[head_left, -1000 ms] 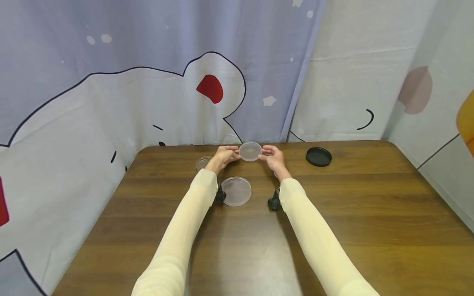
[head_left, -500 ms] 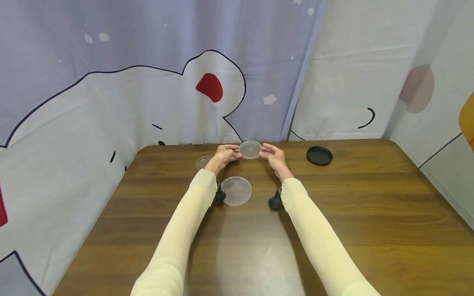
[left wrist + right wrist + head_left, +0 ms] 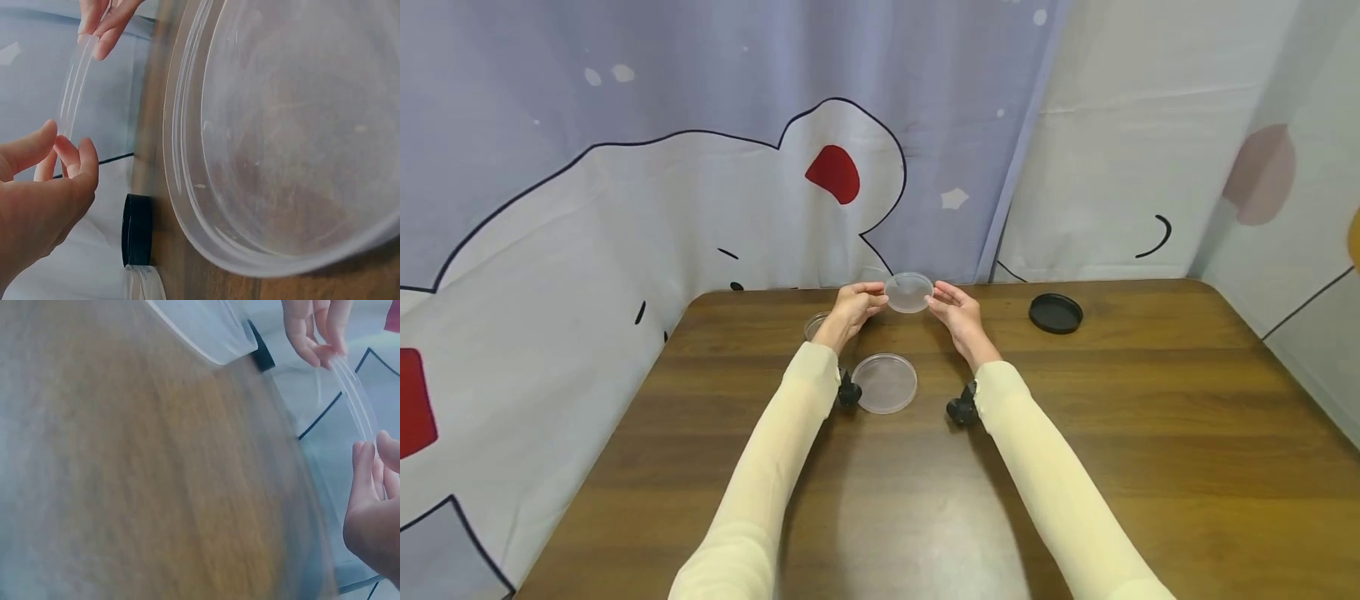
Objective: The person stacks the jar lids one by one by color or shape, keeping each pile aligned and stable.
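A small clear petri dish (image 3: 909,293) is held up near the table's far edge, between both hands. My left hand (image 3: 852,310) pinches its left rim between thumb and fingers, and my right hand (image 3: 956,314) does the same at the right rim. Side-on in the left wrist view, the thin wall of this petri dish (image 3: 77,84) stands clear of the tabletop. Below the hands, a larger clear petri dish (image 3: 885,384) lies on the table, partly covered by the left wrist camera. Another clear dish (image 3: 815,325) is mostly hidden behind my left hand.
A shallow black round dish (image 3: 1056,313) sits at the back right of the wooden table (image 3: 1150,433). The left wrist view shows a black ring-like dish (image 3: 137,230) beside a clear one (image 3: 145,284). A patterned curtain (image 3: 715,208) hangs behind the table.
Both hands have raised the small petri dish slightly, keeping their grip on its two sides. The head view has shifted a little; the things on the table stay put.
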